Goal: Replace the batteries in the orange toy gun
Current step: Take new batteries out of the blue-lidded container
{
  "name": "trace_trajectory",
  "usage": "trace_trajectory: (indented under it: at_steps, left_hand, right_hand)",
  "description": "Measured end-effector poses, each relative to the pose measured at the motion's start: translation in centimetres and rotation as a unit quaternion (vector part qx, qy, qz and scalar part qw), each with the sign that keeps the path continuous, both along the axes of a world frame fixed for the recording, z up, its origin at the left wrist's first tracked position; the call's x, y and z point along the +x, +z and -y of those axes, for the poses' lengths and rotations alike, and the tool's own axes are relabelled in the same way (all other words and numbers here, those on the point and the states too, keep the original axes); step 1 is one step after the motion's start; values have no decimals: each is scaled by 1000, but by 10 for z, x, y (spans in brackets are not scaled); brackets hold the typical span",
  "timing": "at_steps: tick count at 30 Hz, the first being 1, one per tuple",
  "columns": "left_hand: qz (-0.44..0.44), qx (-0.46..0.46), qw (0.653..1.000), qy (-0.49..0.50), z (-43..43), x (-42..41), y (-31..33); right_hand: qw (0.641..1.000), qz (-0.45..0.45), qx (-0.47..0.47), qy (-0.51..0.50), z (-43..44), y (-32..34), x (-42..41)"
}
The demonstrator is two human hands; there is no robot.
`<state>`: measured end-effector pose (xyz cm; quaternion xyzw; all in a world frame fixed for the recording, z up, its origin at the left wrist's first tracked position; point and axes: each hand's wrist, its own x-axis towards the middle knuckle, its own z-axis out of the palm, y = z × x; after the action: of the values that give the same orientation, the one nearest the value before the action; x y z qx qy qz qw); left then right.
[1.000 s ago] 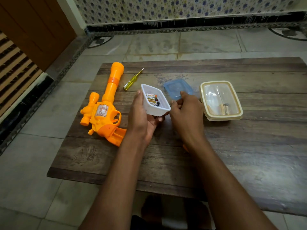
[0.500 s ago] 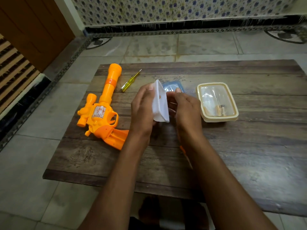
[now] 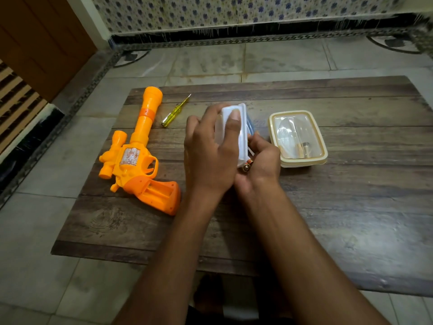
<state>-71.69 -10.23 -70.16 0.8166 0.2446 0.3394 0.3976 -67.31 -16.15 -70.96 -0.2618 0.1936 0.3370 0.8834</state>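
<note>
Orange toy gun: flat on the counter at far left, barrel pointing away from the person, grip nearest them, the rectangular recess in the grip uncovered and facing up. No hand touches it. Yellow-handled screwdriver: lies just right of the barrel, tip pointing away, apart from the gun. Left hand: fingers and thumb wrapped round a small white container, which is held tipped on its side above the counter, mouth turned to the right. Blue lid: only an edge shows behind the container. Battery: one copper-coloured end shows at the lower edge of the container mouth, lying in the right palm; the count cannot be told. Right hand: palm up against the mouth, fingers curled and cupping the battery. Cream-rimmed lidded box: on the counter just right of the hands, clear lid on, small items inside indistinct.
</note>
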Motion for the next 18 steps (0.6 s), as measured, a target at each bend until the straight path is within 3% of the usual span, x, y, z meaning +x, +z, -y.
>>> trace_trajectory:
  at_steps: [5, 12, 18]
  left_hand:
    - [86, -101, 989, 62, -9, 0, -1]
    - [164, -293, 935, 115, -21, -3, -4]
    - [160, -331, 926, 83, -21, -4, -7]
  right_hand:
    - [1000, 6, 0, -6, 2, 3, -1]
    - [999, -30, 24, -24, 5, 10, -2]
    - [1000, -21, 16, -11, 6, 8, -3]
